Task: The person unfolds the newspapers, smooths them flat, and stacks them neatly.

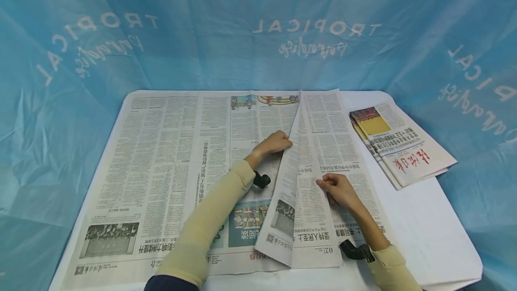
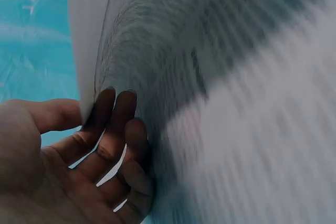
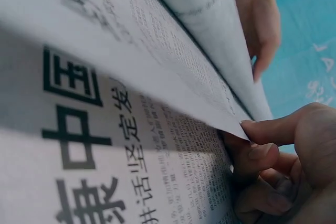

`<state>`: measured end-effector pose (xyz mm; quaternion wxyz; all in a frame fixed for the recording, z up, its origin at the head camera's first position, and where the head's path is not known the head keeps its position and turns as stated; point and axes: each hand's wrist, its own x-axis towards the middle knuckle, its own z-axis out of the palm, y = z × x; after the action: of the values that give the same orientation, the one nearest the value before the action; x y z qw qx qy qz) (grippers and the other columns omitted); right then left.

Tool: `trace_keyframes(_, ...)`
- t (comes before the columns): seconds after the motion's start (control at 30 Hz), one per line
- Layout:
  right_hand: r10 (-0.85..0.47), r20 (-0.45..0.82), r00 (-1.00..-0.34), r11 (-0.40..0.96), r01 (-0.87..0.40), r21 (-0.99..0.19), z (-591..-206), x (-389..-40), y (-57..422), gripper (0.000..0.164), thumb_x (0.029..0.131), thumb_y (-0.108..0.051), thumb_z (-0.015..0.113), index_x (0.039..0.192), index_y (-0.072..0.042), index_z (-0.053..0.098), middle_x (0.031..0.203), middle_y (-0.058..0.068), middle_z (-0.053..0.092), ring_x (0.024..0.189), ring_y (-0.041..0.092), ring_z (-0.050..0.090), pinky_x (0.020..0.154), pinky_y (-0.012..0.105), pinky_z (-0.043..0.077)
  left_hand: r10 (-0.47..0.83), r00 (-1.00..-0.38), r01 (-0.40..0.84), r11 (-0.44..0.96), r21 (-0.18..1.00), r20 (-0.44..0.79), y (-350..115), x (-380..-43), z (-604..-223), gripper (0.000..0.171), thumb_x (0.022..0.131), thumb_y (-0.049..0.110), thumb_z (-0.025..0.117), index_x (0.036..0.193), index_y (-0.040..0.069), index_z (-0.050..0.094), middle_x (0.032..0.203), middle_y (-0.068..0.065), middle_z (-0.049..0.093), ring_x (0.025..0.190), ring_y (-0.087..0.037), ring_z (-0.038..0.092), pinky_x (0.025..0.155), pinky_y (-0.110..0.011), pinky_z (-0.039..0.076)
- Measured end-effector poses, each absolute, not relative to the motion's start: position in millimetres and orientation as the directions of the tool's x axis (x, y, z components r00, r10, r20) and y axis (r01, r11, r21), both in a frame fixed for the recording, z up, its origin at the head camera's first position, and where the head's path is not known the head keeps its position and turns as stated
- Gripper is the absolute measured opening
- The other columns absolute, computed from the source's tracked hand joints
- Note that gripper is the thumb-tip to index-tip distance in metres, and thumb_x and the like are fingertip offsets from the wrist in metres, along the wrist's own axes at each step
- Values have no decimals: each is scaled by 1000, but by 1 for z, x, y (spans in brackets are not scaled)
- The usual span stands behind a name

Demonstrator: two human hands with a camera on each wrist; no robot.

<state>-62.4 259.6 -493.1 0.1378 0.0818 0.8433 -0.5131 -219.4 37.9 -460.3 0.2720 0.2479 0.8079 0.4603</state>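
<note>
A large newspaper lies spread over the white table. My left hand pinches the edge of one raised newspaper sheet, which curls upward near the middle; in the left wrist view the thumb and fingertips meet at that sheet's edge. To the right, my right hand pinches the edge of another page between thumb and fingers. The right wrist view shows this page edge lifted over the printed page below, with my left hand behind at the raised sheet.
A stack of folded newspapers lies at the table's right side. The white table shows along the right and front. Blue printed sheeting hangs behind and at both sides. A black wrist camera sits on my right wrist.
</note>
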Motion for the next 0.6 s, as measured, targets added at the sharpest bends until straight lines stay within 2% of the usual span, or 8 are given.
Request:
trace_keyframes(0.2,-27,-287,-957,490,238,-839,-494,-63,263,29,97,-24,62,86,2,61,46,-2,39,37,11,35,40,27,32,607,-762,110,467,877,-228,1,-225,-459,47,100,11,48,55,15,33,47,5,27,41,-7,22,46,-24,27)
trace_keyframes(0.37,-28,-281,-959,490,231,-840,-495,-63,263,29,97,-24,62,85,3,61,45,-3,39,37,11,36,40,29,34,565,-790,140,545,827,-238,-26,-227,-457,47,102,14,49,57,16,35,47,5,28,41,-8,27,46,-24,31)
trace_keyframes(0.6,-6,-295,-955,471,257,-844,-497,-62,260,29,97,-24,62,84,1,60,46,-3,38,37,12,36,41,29,34,480,-829,115,650,751,-288,-64,-223,-449,47,102,18,50,58,15,35,51,4,28,44,-10,32,48,-25,32)
